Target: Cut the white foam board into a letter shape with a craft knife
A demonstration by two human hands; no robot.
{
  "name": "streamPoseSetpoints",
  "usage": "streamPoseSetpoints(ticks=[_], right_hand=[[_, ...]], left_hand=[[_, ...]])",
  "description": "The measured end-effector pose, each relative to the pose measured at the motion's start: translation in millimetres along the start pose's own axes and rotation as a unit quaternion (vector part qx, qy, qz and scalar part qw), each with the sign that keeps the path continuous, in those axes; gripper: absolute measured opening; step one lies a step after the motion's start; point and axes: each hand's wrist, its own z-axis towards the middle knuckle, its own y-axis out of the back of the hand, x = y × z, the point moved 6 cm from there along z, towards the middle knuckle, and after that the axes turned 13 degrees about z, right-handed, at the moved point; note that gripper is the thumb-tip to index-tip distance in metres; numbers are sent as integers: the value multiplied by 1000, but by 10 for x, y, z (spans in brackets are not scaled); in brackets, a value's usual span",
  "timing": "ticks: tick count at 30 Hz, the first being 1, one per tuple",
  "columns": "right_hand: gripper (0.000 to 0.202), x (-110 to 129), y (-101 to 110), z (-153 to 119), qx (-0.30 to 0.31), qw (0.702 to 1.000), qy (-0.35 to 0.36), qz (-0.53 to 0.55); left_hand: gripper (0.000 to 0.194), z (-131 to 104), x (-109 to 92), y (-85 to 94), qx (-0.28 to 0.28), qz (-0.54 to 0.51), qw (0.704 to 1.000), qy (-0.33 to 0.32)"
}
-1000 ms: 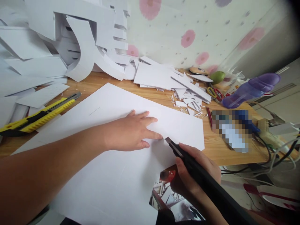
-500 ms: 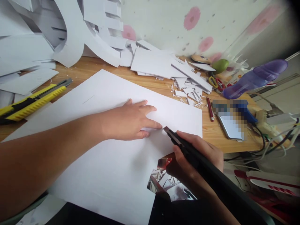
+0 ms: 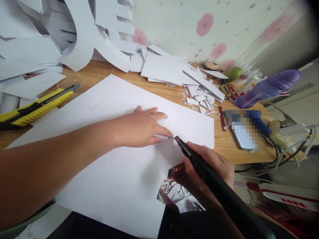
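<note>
- From where I stand, the left hand (image 3: 142, 129) lies open, palm down, fingers fanned out over a big white sheet (image 3: 109, 182).
- The right hand (image 3: 220, 162) is wrapped round a black utility knife (image 3: 211, 173), gripping it with the blade pointing at the sheet.
- The blade tip sits just beside the left index fingertip; whether it actually touches the sheet, I can't tell.
- That sheet rests on the wooden table (image 3: 225, 144) and juts out past its near edge; a short pencil-thin line (image 3: 96, 105) shows beyond the left forearm.
- Over to the left lies a yellow-and-black cutter (image 3: 41, 107), blade out.
- Small white scraps (image 3: 203, 102) are heaped past the sheet's far edge.
- Right of the sheet are a dark red pencil (image 3: 222, 119) and, farther back, a purple bottle (image 3: 269, 88), tipped over at a slant.
</note>
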Motion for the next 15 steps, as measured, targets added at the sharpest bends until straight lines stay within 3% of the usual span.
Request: streamPoseSetpoints(ticks=[2, 7, 15], right_hand=[[26, 6, -12, -5, 5, 1000, 6, -6], [27, 3, -30, -44, 3, 999, 33, -5], [29, 46, -5, -97, 7, 999, 36, -6]], left_hand=[[44, 2, 11, -22, 2, 1, 1000, 0], [74, 8, 54, -92, 15, 0, 1000, 3], [93, 11, 62, -61, 24, -21, 999, 15]])
